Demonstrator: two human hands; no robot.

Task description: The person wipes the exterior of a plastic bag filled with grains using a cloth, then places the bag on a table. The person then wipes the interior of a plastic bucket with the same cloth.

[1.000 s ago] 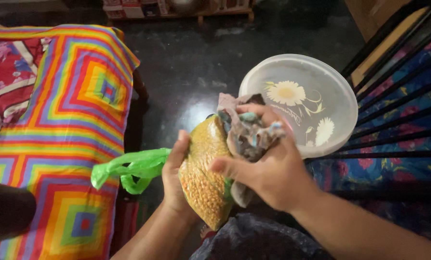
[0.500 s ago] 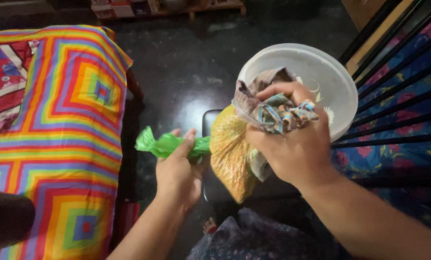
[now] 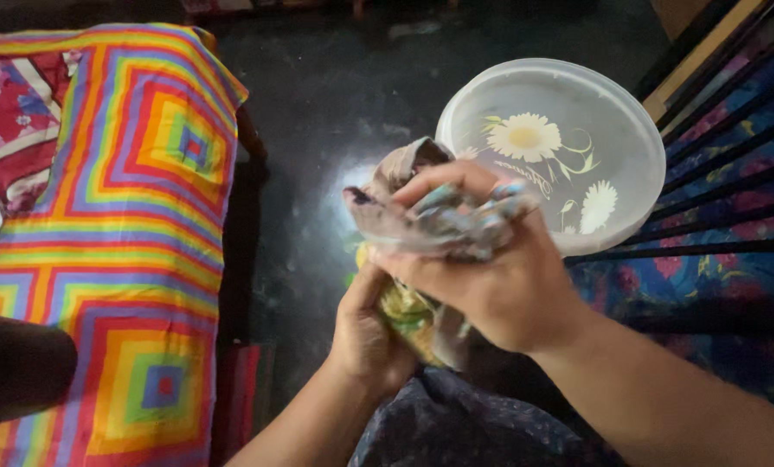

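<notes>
My right hand (image 3: pixel 491 277) grips the bunched top of a crumpled grey plastic bag (image 3: pixel 421 203) with blue and tan printed patches. Under it, my left hand (image 3: pixel 369 333) is closed around the bottom of a clear bag of yellow grains (image 3: pixel 400 311), mostly hidden by the right hand and the grey bag. Only a sliver of the green plastic shows by the left fingers. Both hands are held together above my lap.
A round translucent plastic container with daisy prints (image 3: pixel 560 147) sits right of the hands on a blue floral seat with dark metal bars (image 3: pixel 733 173). A rainbow-striped cloth (image 3: pixel 118 242) covers a bed at left. Dark glossy floor (image 3: pixel 317 112) lies between.
The left hand let the green bag end drop out of sight and moved under the grain bag. The right hand pulled the grey bag down over the grain bag, covering most of it.
</notes>
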